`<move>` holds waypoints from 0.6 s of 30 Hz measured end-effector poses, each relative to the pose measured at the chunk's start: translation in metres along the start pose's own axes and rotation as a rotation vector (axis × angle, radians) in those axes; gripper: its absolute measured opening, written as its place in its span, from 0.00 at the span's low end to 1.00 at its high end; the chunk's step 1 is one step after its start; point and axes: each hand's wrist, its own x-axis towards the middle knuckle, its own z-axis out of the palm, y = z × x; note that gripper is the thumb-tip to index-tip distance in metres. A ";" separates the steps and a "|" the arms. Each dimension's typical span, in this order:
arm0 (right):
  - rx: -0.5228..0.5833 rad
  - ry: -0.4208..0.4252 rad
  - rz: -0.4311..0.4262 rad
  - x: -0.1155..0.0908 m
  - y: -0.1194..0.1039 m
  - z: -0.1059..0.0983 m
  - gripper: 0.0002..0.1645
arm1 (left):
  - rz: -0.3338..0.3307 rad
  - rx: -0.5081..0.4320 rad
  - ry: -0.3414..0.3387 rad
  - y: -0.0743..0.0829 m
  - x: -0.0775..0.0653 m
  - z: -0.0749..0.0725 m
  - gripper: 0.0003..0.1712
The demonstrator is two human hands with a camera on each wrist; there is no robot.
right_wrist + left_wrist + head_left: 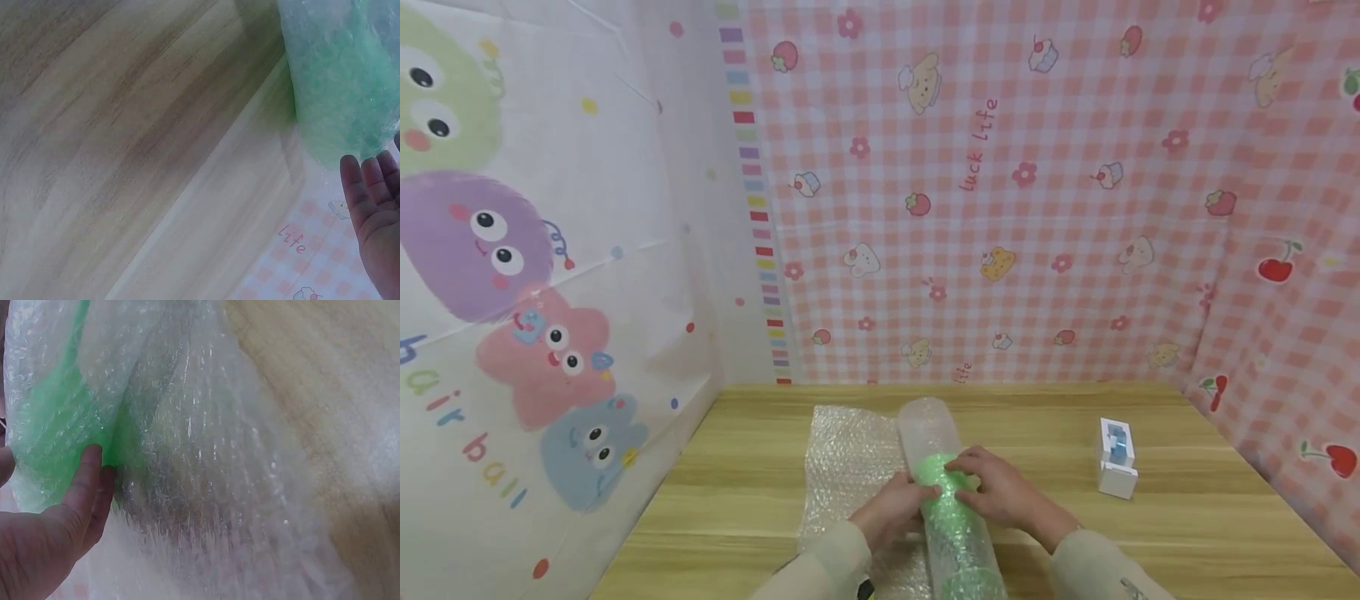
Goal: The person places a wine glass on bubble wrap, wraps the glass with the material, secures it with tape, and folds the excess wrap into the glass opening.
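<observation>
A green thing shaped like a stemmed glass (59,419) lies inside a roll of clear bubble wrap (928,421). Its thin stem and wide part show through the layers in the left wrist view. From the roll's left side a flat sheet of bubble wrap (846,458) spreads over the table. My left hand (897,504) rests against the roll's left side, fingers extended along the wrap and thumb over the green part. On the roll's right side lies my right hand (1003,492), its nearly straight fingers touching the wrap around the green part.
A small white tape dispenser (1117,458) with blue inside stands on the wooden table (1195,525) to the right. By my left sleeve shows a small yellow and black thing (866,590). Printed cloths (1000,217) hang behind the table and at both sides.
</observation>
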 end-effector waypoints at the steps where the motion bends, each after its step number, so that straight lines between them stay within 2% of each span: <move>1: 0.001 0.001 -0.002 0.000 0.000 0.000 0.20 | 0.000 0.000 0.004 0.000 0.000 0.000 0.25; 5: -0.033 0.019 -0.022 0.001 0.000 0.001 0.21 | -0.010 -0.005 0.036 0.000 -0.001 0.001 0.27; 8: -0.054 0.046 -0.045 0.001 0.001 0.003 0.21 | -0.020 0.017 0.036 0.001 -0.003 0.001 0.28; 13: -0.007 0.053 -0.052 0.001 0.003 0.004 0.21 | -0.030 0.085 0.009 0.004 -0.005 0.000 0.28; 18: 0.037 0.033 -0.055 -0.001 0.006 0.004 0.18 | -0.031 0.141 0.040 0.005 -0.007 0.000 0.25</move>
